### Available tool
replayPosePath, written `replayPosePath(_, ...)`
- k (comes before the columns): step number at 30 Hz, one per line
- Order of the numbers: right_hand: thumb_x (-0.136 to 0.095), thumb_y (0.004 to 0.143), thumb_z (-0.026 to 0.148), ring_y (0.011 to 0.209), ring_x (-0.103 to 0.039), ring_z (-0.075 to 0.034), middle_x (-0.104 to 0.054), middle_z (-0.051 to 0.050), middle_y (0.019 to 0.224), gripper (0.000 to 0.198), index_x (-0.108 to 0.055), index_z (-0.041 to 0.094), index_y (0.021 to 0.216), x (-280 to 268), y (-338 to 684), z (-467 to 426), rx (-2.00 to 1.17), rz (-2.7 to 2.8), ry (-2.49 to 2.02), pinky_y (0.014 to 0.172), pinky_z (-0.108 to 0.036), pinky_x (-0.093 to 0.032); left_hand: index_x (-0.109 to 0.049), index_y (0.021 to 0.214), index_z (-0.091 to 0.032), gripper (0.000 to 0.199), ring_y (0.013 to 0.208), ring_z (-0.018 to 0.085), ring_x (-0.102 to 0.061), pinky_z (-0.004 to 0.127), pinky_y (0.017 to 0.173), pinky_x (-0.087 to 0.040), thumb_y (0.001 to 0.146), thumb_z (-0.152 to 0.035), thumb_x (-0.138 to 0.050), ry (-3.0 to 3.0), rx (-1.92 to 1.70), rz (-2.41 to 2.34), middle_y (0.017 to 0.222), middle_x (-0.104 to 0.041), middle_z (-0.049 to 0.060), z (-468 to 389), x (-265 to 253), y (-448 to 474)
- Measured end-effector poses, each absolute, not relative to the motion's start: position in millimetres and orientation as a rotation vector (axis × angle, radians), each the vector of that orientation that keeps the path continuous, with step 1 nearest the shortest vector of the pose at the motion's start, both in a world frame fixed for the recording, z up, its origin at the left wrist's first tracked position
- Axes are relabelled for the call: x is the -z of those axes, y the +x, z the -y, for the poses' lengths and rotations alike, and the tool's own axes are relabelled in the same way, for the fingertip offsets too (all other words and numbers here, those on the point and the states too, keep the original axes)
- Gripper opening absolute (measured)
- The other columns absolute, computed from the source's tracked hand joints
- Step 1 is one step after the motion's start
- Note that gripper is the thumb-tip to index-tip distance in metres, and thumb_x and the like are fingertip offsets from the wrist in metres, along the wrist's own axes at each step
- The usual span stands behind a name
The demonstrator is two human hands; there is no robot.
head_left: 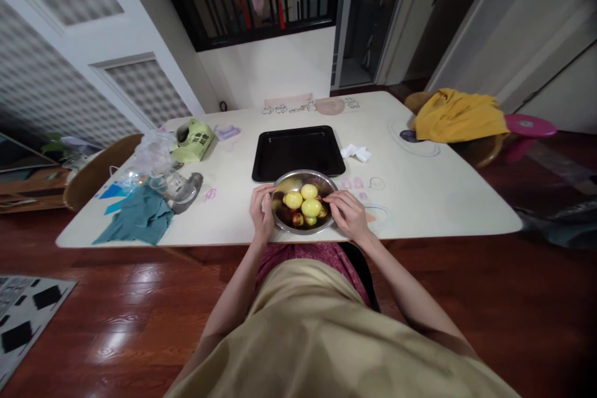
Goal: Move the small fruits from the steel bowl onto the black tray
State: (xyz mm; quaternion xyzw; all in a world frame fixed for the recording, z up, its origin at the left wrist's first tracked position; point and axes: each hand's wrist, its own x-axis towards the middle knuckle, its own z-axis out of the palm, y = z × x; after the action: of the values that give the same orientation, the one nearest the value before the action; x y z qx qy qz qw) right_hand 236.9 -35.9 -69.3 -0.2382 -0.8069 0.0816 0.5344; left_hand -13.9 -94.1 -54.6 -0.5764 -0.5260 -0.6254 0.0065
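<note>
A steel bowl (282, 185) stands at the near edge of the cream table (420, 193), right in front of me. It holds several yellow-green fruits (311, 206) and some small reddish-brown ones (297, 219). My left hand (261, 211) rests against the bowl's left rim. My right hand (349, 212) lies on the right rim, its fingertips reaching in among the fruit. Whether those fingers pinch a fruit cannot be made out.
A black baking tray (298, 150) lies just behind the bowl. A crumpled white tissue (355, 152) sits to its right. At the left are a teal cloth (140, 216), plastic bags (153, 155) and a green pouch (193, 140). A yellow cloth (454, 115) drapes a chair far right.
</note>
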Motion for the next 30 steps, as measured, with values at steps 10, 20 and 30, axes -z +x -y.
replayPosePath(10, -0.053, 0.104, 0.017, 0.096, -0.07, -0.025, -0.076, -0.01, 0.099, 0.023, -0.075, 0.022, 0.109, 68, 236, 36, -0.146, 1.891, -0.567, 0.083, -0.043, -0.06, -0.073, 0.102, -0.02, 0.036, 0.109, 0.023, -0.067, 0.039, 0.099, -0.054, 0.111, -0.041, -0.044, -1.815, 2.049, 1.665, 0.11, -0.07, 0.01, 91, 55, -17)
replayPosePath(20, -0.051, 0.106, 0.024, 0.102, -0.068, -0.028, -0.073, -0.011, 0.108, 0.024, -0.073, 0.024, 0.114, 69, 237, 34, -0.193, 1.814, -0.757, 0.09, -0.047, -0.059, -0.075, 0.102, -0.02, 0.038, 0.111, 0.024, -0.066, 0.04, 0.101, -0.053, 0.107, -0.049, -0.05, -1.849, 2.149, 1.715, 0.112, -0.072, 0.011, 87, 57, -19)
replayPosePath(30, -0.05, 0.107, 0.03, 0.119, -0.069, -0.028, -0.071, -0.012, 0.128, 0.024, -0.071, 0.025, 0.119, 69, 250, 35, -0.325, 1.864, -0.824, 0.101, -0.048, -0.058, -0.074, 0.106, -0.02, 0.037, 0.117, 0.025, -0.066, 0.042, 0.105, -0.052, 0.108, -0.047, -0.049, -1.913, 2.143, 1.713, 0.115, -0.073, 0.011, 88, 59, -19)
